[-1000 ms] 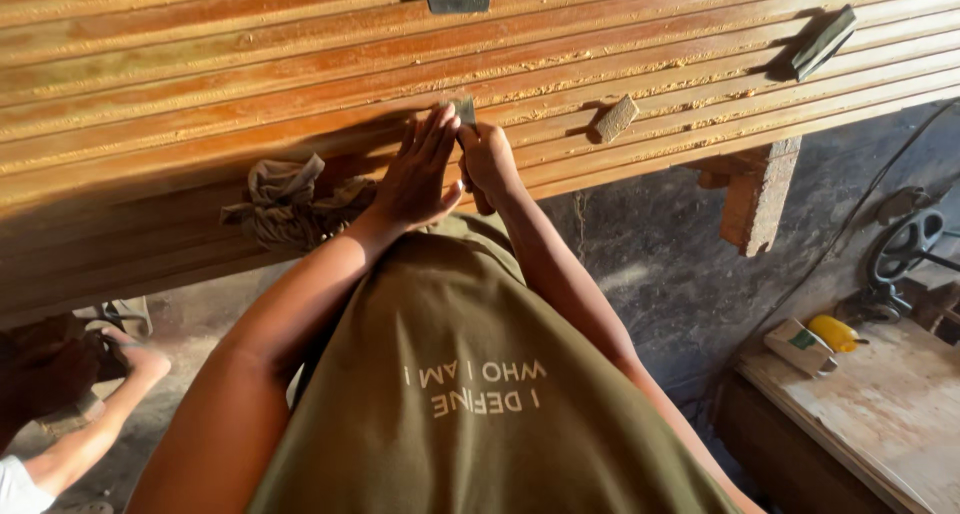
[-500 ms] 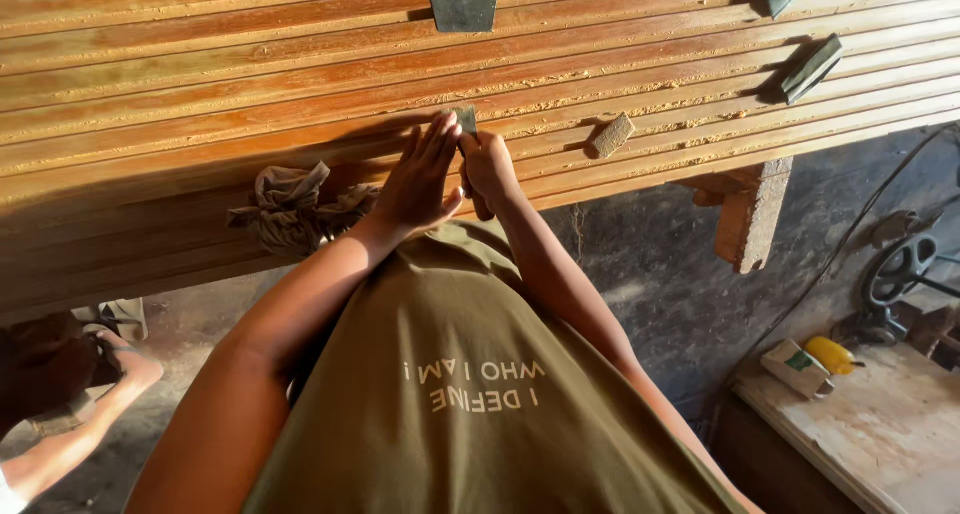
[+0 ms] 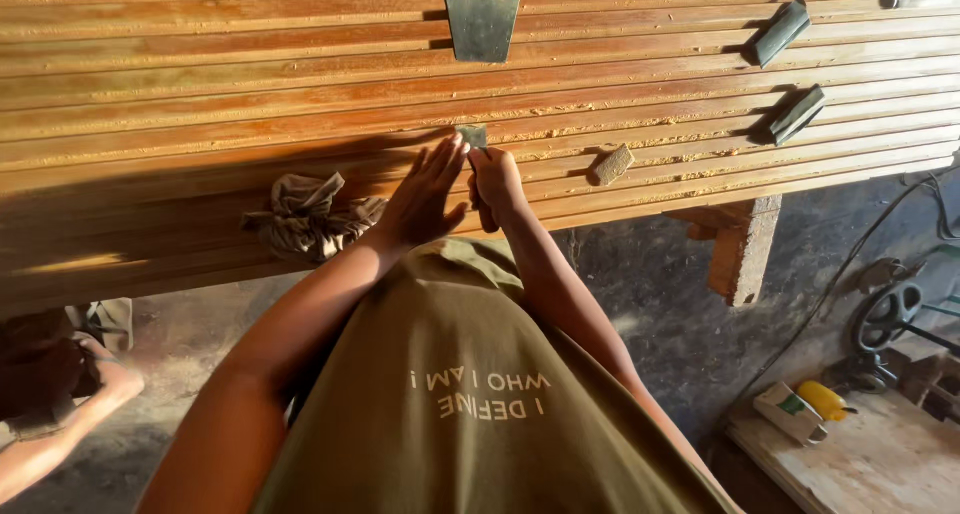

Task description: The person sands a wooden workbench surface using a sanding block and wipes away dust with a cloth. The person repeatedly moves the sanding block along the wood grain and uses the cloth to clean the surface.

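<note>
Two hands meet at one spot on the near part of a long stack of reddish wooden slats (image 3: 200,124) laid side by side across a support. The right hand (image 3: 495,186) is curled shut around a small grey-green metal scraper blade (image 3: 472,135), of which only the top edge shows above the fingers, set against a slat with pale sawdust strewn along the grooves beside it. The left hand (image 3: 425,196) lies open and flat, fingers stretched together, pressing on the wood with its fingertips right beside the blade. That closeness is the main risk, as I judge it: if the blade skips on a hard patch or on the ridge between two slats, it could run into the left fingertips. Because the slats appear to lie loose, a hard push could also make one slide or tip, throwing the blade off its line and gouging the surface. Sawdust under the left palm could let that hand slip forward. A crumpled rag (image 3: 305,219) sits on the slats just left of the left wrist, near enough to be dragged by the forearm. Farther off lie a wider flat metal blade (image 3: 481,24), a small sanding block (image 3: 613,164) and two dark bar-shaped pieces (image 3: 790,74), any of which could be nudged off if the slats shift. Another person's arm (image 3: 60,434) shows low at the left, well apart from the work.
</note>
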A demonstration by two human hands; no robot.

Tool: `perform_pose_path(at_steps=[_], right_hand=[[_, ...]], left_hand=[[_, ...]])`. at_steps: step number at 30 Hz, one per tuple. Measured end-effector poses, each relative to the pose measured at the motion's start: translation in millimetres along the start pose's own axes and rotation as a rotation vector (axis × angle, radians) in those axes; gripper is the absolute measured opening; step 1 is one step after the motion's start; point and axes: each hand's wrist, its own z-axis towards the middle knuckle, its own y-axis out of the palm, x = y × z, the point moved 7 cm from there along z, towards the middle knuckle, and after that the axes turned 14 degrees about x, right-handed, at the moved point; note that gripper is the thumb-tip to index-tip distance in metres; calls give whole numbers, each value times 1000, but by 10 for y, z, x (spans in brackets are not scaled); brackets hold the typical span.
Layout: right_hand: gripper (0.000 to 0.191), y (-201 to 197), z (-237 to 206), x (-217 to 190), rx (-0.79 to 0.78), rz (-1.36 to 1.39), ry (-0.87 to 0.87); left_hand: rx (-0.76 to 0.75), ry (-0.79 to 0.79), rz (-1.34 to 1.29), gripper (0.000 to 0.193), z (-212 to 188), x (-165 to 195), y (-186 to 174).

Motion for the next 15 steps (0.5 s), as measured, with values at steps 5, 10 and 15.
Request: perform_pose_path(at_steps=[5,10,15], right_hand=[[30,-357,0,288,15,127,63],[32,-760,-115,587,-11,41,32],[29,-1033,-184,671,14,39,49]], left_hand=[[346,-225,-413,81,-822,-288,-999],[244,-258,513,98,-1397,-518,-1282],[456,-127,264,62,-739,-381,-708]])
